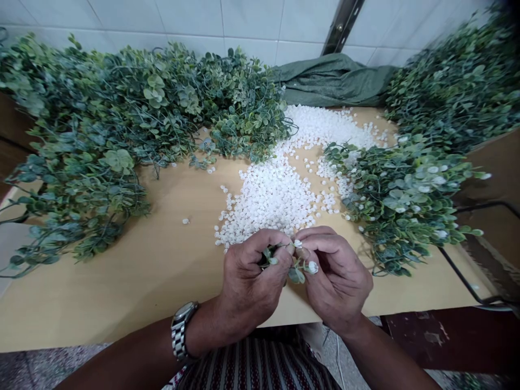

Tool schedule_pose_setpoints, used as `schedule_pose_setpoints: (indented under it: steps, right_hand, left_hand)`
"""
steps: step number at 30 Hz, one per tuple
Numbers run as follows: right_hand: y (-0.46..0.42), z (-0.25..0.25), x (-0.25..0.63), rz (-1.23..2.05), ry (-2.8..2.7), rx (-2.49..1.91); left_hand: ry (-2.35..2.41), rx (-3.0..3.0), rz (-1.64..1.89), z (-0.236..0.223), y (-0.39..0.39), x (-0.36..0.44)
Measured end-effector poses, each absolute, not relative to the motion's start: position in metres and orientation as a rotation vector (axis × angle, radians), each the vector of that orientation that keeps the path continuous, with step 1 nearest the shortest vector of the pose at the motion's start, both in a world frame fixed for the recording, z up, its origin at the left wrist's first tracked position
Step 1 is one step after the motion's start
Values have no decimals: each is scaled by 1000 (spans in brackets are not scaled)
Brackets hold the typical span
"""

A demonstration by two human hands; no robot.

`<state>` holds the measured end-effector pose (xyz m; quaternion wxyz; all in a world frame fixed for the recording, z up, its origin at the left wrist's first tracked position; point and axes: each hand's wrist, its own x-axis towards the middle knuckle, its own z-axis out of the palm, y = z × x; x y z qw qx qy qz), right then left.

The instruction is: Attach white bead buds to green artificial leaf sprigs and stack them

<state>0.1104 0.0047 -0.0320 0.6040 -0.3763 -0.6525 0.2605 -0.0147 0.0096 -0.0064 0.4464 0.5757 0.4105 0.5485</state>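
My left hand (249, 276) and my right hand (337, 279) meet over the front edge of a wooden table (122, 281). Both are closed on one small artificial green sprig (296, 271) held between them. The left fingers pinch its stem. The right fingertips press a small white bud (298, 244) at the sprig's tip, and another white bud (312, 266) sits on it lower down. Just beyond my hands lies a heap of loose white buds (276, 195).
A big pile of plain green sprigs (101, 141) covers the table's left and back. At the right lie sprigs with white buds fitted (406, 189), with more greenery (455, 86) behind. A folded green cloth (329, 81) rests against the tiled wall. A wristwatch (182, 330) is on my left wrist.
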Motion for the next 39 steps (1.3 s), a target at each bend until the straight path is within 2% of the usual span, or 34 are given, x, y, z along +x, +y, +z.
schedule_pose_setpoints:
  steps: [6, 12, 15, 32, 39]
  right_hand:
    - [6, -30, 114, 552, -1584, -872]
    - [9, -21, 119, 826, -1439, -1006]
    - [9, -18, 122, 861, -1397, -1053]
    - [17, -20, 132, 379, -1310, -1022]
    - [21, -20, 138, 674, -1084, -1105]
  left_hand:
    - [1022, 1387, 1305, -2, 15, -17]
    - [969, 1277, 1071, 10, 22, -21]
    - [973, 1259, 1016, 15, 26, -20]
    - [992, 1240, 1108, 19, 35, 15]
    - [984, 1257, 1071, 19, 39, 21]
